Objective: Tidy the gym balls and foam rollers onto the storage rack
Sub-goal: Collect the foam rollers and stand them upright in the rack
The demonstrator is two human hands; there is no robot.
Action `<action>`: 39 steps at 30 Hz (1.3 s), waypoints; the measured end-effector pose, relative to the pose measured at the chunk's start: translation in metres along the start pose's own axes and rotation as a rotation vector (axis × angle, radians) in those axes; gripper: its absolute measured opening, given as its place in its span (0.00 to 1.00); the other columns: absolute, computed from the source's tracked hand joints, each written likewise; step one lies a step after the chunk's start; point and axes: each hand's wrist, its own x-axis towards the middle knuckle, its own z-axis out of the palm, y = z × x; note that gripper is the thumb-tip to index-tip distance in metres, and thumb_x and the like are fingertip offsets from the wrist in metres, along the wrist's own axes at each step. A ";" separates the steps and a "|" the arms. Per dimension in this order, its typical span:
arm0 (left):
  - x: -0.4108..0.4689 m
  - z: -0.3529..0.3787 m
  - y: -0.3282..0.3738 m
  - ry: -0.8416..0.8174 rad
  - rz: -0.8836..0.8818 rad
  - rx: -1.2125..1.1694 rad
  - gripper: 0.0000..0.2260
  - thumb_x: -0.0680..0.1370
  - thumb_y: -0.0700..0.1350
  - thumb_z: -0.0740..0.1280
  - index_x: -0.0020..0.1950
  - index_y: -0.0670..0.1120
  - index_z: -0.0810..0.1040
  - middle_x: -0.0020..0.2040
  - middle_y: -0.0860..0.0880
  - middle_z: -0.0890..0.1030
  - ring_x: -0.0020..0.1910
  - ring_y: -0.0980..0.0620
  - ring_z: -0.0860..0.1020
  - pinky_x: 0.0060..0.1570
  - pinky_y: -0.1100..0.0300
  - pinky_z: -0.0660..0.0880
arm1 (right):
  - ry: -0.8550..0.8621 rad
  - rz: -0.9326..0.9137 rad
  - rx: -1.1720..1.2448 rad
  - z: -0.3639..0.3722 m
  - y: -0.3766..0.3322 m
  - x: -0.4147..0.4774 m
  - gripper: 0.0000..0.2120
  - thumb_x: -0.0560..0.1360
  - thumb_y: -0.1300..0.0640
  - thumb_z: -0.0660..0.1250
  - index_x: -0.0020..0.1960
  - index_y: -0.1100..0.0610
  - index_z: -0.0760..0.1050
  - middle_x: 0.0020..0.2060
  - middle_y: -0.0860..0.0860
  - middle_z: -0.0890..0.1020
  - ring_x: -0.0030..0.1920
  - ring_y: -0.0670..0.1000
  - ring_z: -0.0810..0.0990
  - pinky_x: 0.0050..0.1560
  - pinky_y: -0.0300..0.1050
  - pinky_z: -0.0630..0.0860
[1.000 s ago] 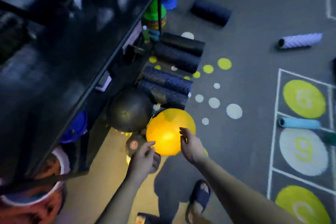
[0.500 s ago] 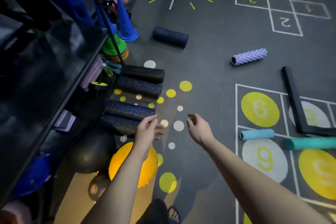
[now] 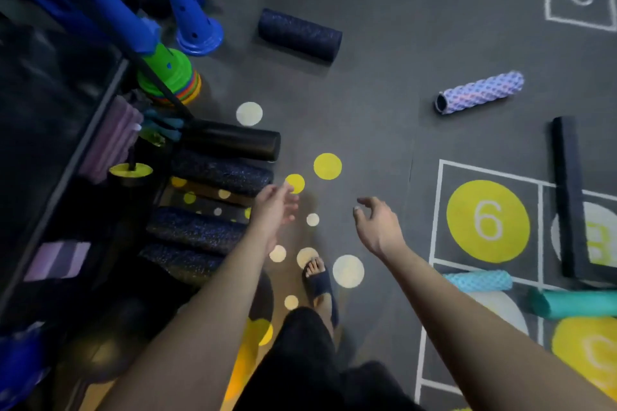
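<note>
Foam rollers lie scattered across a dark gym floor painted with coloured dots and hopscotch squares, while the storage rack [image 3: 60,150] fills the left of the frame. Four dark rollers, one smooth black [image 3: 233,143] and three speckled [image 3: 222,173], sit side by side at the rack's foot at centre left, apparently lined up there so they cannot roll away. Five more wait on the open floor: a speckled navy roller [image 3: 299,34] at upper centre, a lilac textured roller [image 3: 479,92] at upper right, and a light-blue textured roller [image 3: 477,280], a teal roller [image 3: 574,307] and a long black roller [image 3: 567,193] at the right edge. Both hands are empty: the left hand [image 3: 273,210] hangs with fingers spread just right of the lined-up rollers, and the right hand [image 3: 379,227] is loosely cupped at mid-frame, holding nothing. A yellow gym ball [image 3: 247,354] shows only as a sliver at the lower centre, behind the left forearm, and a dark ball [image 3: 96,354] beside it at lower left is too dim to confirm. One sandalled foot [image 3: 319,280] stands below the hands. Two blue cones [image 3: 190,13] and a stack of coloured discs [image 3: 173,77] crowd the upper left.
</note>
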 end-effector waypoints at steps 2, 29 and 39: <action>0.027 0.039 0.042 -0.011 0.006 0.055 0.09 0.84 0.48 0.63 0.49 0.45 0.79 0.43 0.47 0.82 0.37 0.53 0.78 0.34 0.61 0.73 | -0.043 0.049 0.049 -0.039 -0.011 0.040 0.14 0.82 0.52 0.61 0.49 0.58 0.82 0.48 0.55 0.87 0.56 0.59 0.82 0.57 0.47 0.75; 0.601 0.249 0.411 0.172 -0.315 -0.267 0.06 0.85 0.47 0.61 0.55 0.45 0.74 0.34 0.46 0.77 0.21 0.55 0.73 0.21 0.66 0.63 | -0.299 -0.086 -0.437 -0.192 -0.309 0.817 0.18 0.80 0.52 0.65 0.67 0.61 0.74 0.64 0.59 0.77 0.65 0.60 0.75 0.66 0.49 0.70; 0.877 0.316 0.409 0.255 -0.392 -0.374 0.04 0.85 0.44 0.61 0.53 0.48 0.74 0.35 0.46 0.74 0.30 0.47 0.76 0.26 0.64 0.69 | -0.331 -0.069 -0.517 -0.068 -0.326 1.118 0.24 0.80 0.48 0.65 0.69 0.63 0.69 0.66 0.64 0.74 0.68 0.64 0.73 0.67 0.53 0.68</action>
